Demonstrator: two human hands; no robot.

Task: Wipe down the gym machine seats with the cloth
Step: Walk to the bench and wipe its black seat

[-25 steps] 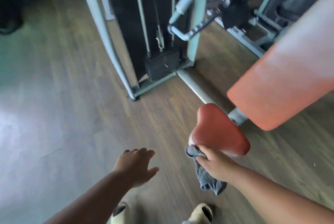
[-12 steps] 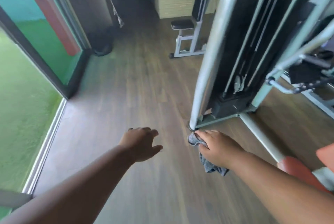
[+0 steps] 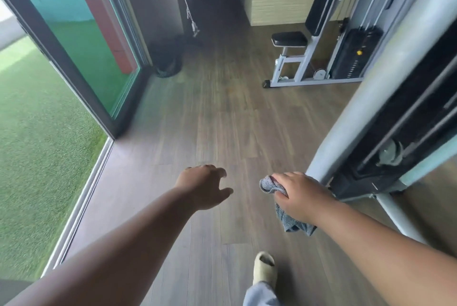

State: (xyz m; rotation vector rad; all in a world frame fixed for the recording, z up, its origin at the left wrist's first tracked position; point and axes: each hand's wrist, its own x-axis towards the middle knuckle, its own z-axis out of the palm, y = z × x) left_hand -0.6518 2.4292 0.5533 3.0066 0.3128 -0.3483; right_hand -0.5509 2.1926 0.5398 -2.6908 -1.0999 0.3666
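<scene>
1. Right now, right hand (image 3: 300,197) curled round a grey cloth (image 3: 289,219); one bunched corner poking out past the knuckles, the rest hanging below the fist.
2. Held out over the wooden floor (image 3: 217,120), just beside the foot of a pale grey machine post (image 3: 385,88) along the floor's right side.
3. Left hand (image 3: 205,185) stretched forward over the middle of the floor, fingers loosely bent and spread, gripping nothing, well apart from the cloth.
4. Far ahead, toward the floor's back right corner: a black padded seat (image 3: 289,39) on a light grey frame, with a long black back pad (image 3: 321,1) rising behind it and a black weight stack (image 3: 353,53) to its right.
5. Well apart from both hands, that seat.
6. Along the floor's left edge: a dark-framed glass door (image 3: 81,41), green turf (image 3: 37,145) beyond it.
7. Near the floor's front edge: one beige slip-on shoe (image 3: 264,268) under a pale trouser leg.
</scene>
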